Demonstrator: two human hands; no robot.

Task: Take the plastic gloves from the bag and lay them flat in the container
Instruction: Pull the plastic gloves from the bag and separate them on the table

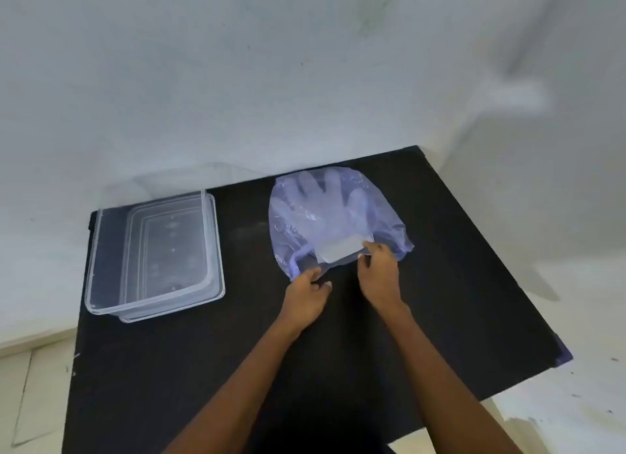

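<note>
A translucent purple bag [382, 213] lies flat on the black table [457, 301], its mouth facing me. Clear plastic gloves [325, 213] show through it, fingers pointing away, and their cuff end sticks out of the mouth. My left hand [305, 294] pinches the bag's near left edge. My right hand [379, 274] pinches the cuff corner of the gloves at the bag's mouth. A clear rectangular container [101, 250] stands on the table's left side with nothing visible inside.
The clear lid [213, 250] lies under or beside the container, jutting out on its right. A pale wall rises just behind the table. The floor shows past the table's left and right edges.
</note>
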